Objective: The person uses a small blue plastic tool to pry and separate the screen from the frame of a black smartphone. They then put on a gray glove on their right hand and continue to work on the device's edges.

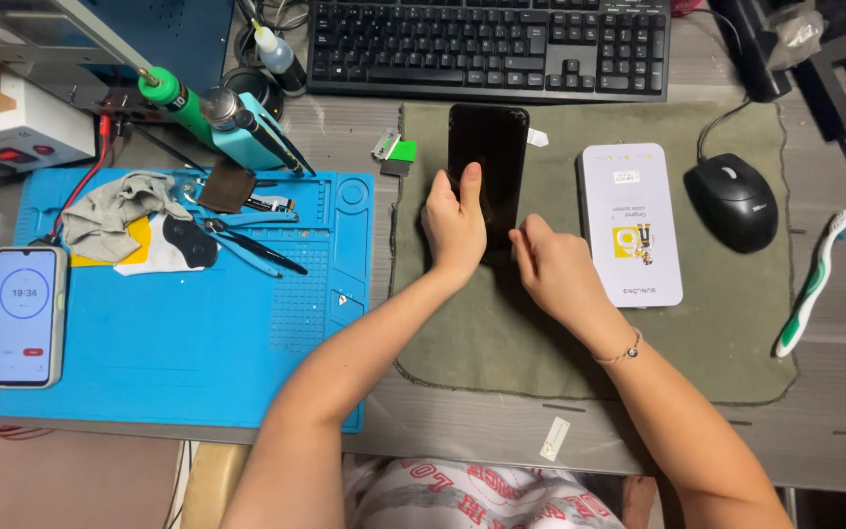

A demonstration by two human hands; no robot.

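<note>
left hand clamping black phone, centre frame | right hand pinching its lower edge | white box lying just right

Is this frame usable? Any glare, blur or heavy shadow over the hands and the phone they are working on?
Head view: even, soft light and sharp focus; no motion blur on the left hand or right hand. The black phone shows only a faint sheen, no blown glare. Shadows under the hands on the green cloth are soft. The keyboard edge bows slightly, a wide-angle effect.
</note>
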